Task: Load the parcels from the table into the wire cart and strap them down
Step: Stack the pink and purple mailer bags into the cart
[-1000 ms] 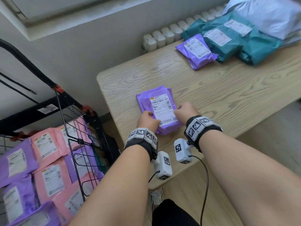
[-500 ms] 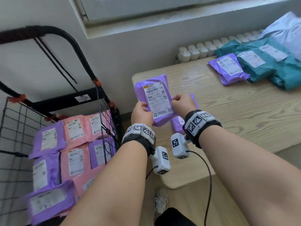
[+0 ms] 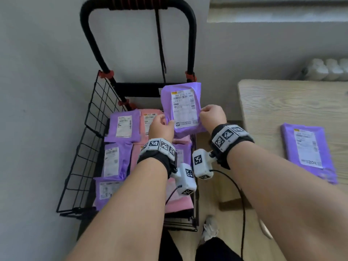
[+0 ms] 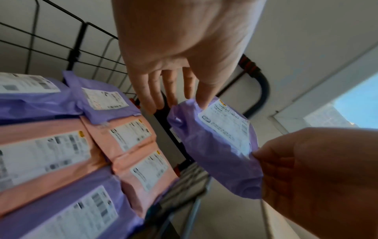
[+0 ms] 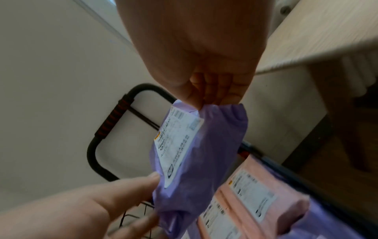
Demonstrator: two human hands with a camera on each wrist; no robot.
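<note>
Head view: both hands, left hand (image 3: 161,127) & right hand (image 3: 212,115), pinch a purple parcel (image 3: 183,108) over the wire cart (image 3: 90,140), already holding many, w/ one more on the table (image 3: 273,102), no strap yet.

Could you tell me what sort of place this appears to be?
Probably a small parcel sorting or dispatch room rather than a warehouse: labelled purple and pink mailers fill a wire cart, another purple mailer lies on a wooden table, beside a radiator.

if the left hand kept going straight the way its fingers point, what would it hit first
Probably the cart's black back bar, just past the left hand, which pinches the held purple parcel; depth is unclear.
</note>
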